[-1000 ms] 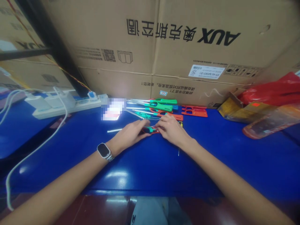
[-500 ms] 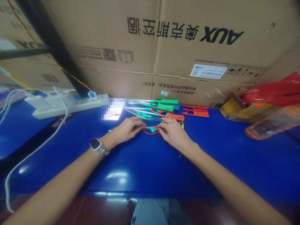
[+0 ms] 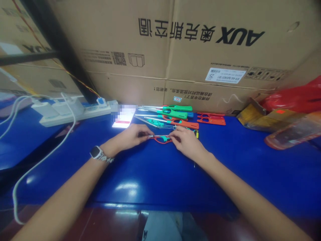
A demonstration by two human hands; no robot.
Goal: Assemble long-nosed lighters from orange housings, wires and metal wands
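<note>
Toward the far edge of the counter (image 3: 155, 187), gripping a red lighter casing (image 3: 163, 143) in the right hand (image 3: 185, 139) while pinching a thin piece (image 3: 151, 136) at its opposite end in the left hand (image 3: 133, 136), apparently for alignment.

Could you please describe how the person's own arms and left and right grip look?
The left forearm and right forearm are bare, no sleeve in view. The left one wears a watch with a dark, rounded rectangular face, pale case and silvery band; the right one shows none. The left grip and right grip are human hands without gloves.
</note>
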